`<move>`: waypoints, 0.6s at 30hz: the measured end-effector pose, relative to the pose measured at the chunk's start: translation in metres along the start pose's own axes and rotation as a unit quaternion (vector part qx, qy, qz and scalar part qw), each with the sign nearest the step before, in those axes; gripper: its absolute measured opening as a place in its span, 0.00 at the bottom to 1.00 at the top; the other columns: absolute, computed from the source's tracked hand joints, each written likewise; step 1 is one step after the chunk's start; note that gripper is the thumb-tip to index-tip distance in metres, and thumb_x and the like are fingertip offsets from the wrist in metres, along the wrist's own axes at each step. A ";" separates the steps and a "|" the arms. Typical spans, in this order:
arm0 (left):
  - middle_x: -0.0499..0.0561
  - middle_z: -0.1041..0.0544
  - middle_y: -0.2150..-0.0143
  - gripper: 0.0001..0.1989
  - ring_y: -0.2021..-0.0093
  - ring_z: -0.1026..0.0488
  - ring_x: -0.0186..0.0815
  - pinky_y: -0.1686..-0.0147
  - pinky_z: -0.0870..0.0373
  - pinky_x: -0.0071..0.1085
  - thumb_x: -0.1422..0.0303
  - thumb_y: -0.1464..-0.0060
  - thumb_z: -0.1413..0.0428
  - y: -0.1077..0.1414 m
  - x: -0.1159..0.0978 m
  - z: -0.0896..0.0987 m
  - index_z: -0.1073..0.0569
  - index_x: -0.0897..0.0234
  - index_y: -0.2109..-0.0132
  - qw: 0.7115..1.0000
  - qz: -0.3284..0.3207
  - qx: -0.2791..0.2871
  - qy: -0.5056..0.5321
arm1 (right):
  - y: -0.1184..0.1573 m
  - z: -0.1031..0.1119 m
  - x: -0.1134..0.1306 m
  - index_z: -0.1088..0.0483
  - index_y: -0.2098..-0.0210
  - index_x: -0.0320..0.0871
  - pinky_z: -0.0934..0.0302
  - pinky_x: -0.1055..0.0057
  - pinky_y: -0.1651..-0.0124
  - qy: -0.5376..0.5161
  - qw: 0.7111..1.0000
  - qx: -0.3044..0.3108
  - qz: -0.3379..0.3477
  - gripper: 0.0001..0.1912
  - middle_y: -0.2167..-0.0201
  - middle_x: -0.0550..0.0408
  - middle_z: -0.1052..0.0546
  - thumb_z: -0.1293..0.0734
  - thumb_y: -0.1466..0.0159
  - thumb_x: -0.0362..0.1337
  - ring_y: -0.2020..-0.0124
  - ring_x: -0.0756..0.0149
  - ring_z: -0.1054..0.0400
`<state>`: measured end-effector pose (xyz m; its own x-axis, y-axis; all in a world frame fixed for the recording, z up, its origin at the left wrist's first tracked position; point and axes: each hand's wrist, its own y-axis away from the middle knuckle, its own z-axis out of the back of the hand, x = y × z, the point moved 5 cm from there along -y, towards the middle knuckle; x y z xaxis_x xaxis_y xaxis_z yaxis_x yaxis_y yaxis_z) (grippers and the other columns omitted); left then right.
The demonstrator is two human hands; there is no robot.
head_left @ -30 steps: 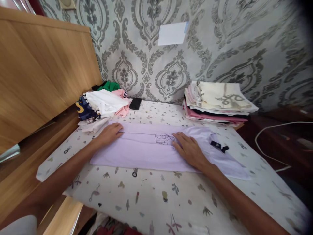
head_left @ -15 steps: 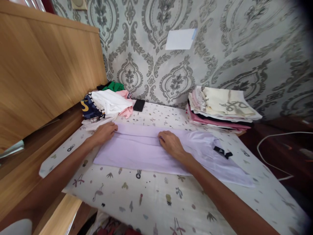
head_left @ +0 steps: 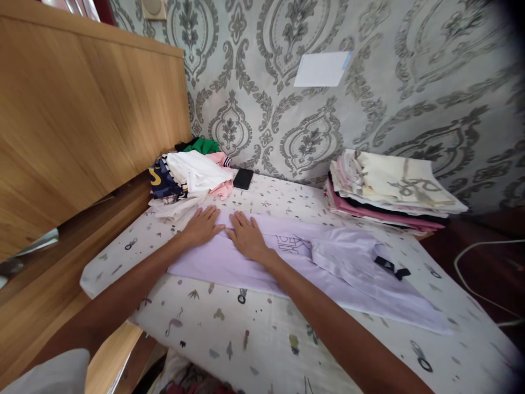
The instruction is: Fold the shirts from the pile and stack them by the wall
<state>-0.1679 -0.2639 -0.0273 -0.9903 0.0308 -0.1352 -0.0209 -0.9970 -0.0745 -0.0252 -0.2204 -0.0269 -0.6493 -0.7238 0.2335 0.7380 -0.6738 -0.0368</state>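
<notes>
A lilac T-shirt (head_left: 262,276) lies lengthwise across the patterned cloth, its long sides folded inward. Its collar with a black label (head_left: 388,265) points to the right, and part of a dark printed outline shows near the middle. My left hand (head_left: 203,227) rests flat on the hem end at the left, fingers spread. Close beside it, my right hand (head_left: 247,236) also presses flat on the fabric with its fingers apart. Neither hand grips the cloth.
Behind on the left is a loose heap of clothes (head_left: 192,172), with a black phone (head_left: 243,178) beside it. A stack of folded clothes (head_left: 389,189) stands at the back right. A wooden cabinet (head_left: 94,109) borders the left side; the patterned wall closes off the back.
My right hand has slid left toward my left hand. Both hands have let go of the folded edge and flattened on the T-shirt. The printed outline has come into view.
</notes>
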 end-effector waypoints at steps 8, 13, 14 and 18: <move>0.62 0.42 0.28 0.30 0.27 0.47 0.44 0.31 0.50 0.44 0.55 0.33 0.62 0.001 0.047 0.002 0.39 0.68 0.32 0.989 0.023 -0.006 0.144 | 0.007 0.007 0.006 0.44 0.30 0.41 0.62 0.47 0.29 -0.024 1.000 0.015 0.009 0.28 0.27 0.41 0.47 0.48 0.26 0.43 0.26 0.54 0.59; 0.62 0.36 0.31 0.26 0.32 0.39 0.41 0.33 0.44 0.38 0.64 0.34 0.60 -0.007 0.066 0.020 0.38 0.70 0.34 0.993 0.015 -0.032 0.113 | 0.006 0.011 0.031 0.40 0.33 0.42 0.62 0.46 0.29 -0.054 0.998 0.028 0.021 0.25 0.28 0.41 0.45 0.48 0.25 0.41 0.26 0.53 0.57; 0.62 0.34 0.32 0.25 0.33 0.37 0.41 0.34 0.42 0.38 0.66 0.35 0.58 -0.009 0.066 0.021 0.37 0.70 0.35 0.995 0.010 -0.023 0.092 | 0.005 0.011 0.038 0.39 0.33 0.41 0.62 0.46 0.29 -0.063 0.997 0.027 0.023 0.24 0.29 0.41 0.45 0.48 0.25 0.41 0.27 0.53 0.57; 0.65 0.29 0.38 0.22 0.36 0.35 0.46 0.36 0.40 0.42 0.72 0.41 0.53 -0.022 0.064 0.020 0.32 0.70 0.40 0.999 0.008 -0.012 0.043 | 0.001 0.006 0.068 0.39 0.35 0.37 0.63 0.47 0.29 -0.087 0.995 0.025 0.041 0.24 0.29 0.38 0.43 0.47 0.26 0.40 0.27 0.52 0.55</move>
<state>-0.2339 -0.2412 -0.0142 -0.9753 0.0224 -0.2199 -0.0016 -0.9955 -0.0945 -0.0678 -0.2695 -0.0052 -0.5484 -0.7358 0.3973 0.7976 -0.6030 -0.0158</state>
